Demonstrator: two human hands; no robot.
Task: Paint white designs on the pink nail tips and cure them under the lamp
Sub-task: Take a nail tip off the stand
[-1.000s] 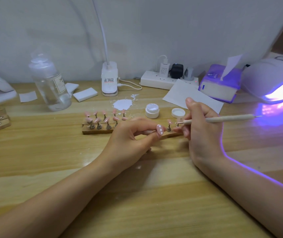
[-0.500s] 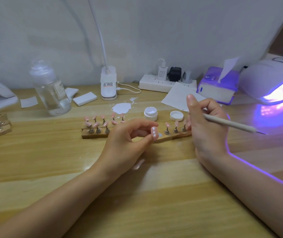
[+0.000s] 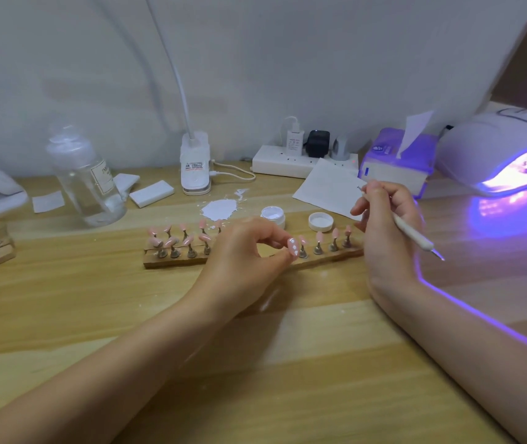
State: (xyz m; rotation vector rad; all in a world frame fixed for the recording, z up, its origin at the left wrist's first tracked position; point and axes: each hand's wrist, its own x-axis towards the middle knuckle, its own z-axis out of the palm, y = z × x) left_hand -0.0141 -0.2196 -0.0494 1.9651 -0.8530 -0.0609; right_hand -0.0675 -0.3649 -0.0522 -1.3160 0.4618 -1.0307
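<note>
The left hand point(image 3: 243, 251) pinches one white-dotted nail tip point(image 3: 293, 246) just above the wooden holder point(image 3: 172, 261); bare table point(image 3: 255, 379) lies nearer. The right hand point(image 3: 387, 232) grips one dotting pen point(image 3: 414, 234) beside the lit lamp point(image 3: 496, 152). Four tips stand right of the pinch

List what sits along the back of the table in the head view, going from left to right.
Clear bottle → white foam block → clip lamp base → power strip → tissue box → glowing curing lamp.
</note>
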